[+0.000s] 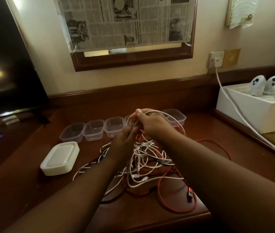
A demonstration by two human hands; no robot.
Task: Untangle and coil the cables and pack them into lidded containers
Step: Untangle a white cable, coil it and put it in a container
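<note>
Dark wooden bench with a raised back rail, set against a cream wall. The landmark is the cable tangle, a heap of white, red and black leads lying at the middle of the bench. Directly above the tangle, both hands are raised: the left hand has its fingers curled round a white cable, and the right hand pinches the same cable, which arcs in a loop behind and to the right of it. A red USB plug lies at the near right edge of the tangle.

Behind the tangle stands a row of clear containers, all open (at least five, one partly hidden by the hands). Left of the tangle sits a stack of white lids.

Far left of the tangle, a dark television screen leans back toward the wall. Behind the tangle on the wall hangs a wooden frame covered with newspaper. Right of the tangle, a white box holds two white controllers; a wall socket above it feeds a white power lead that runs down across the box.
</note>
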